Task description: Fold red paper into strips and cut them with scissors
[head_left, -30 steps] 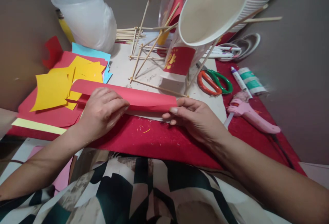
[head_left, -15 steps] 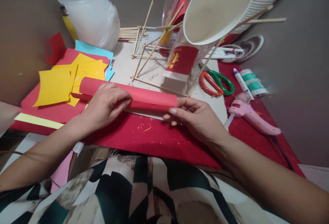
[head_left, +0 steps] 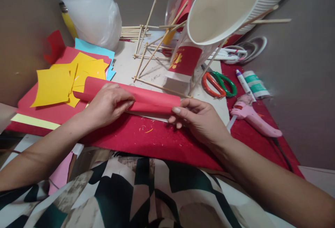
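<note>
Red paper (head_left: 157, 98), deep-red desk (head_left: 162, 144), yellow sheets (head_left: 52, 88), light-blue sheet (head_left: 94, 48), pink glue gun (head_left: 256, 120), scissors (head_left: 220, 85) with orange and green handles — clothing (head_left: 115, 196) patterned in white and dark green.

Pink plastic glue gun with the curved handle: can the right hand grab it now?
Probably yes, if the right hand lets go of the curled red paper sheet: the glue gun lies to its right, with nothing standing between.

Red table (head_left: 162, 139): 1 pink glue gun (head_left: 258, 121), 1 marker (head_left: 245, 84).
</note>
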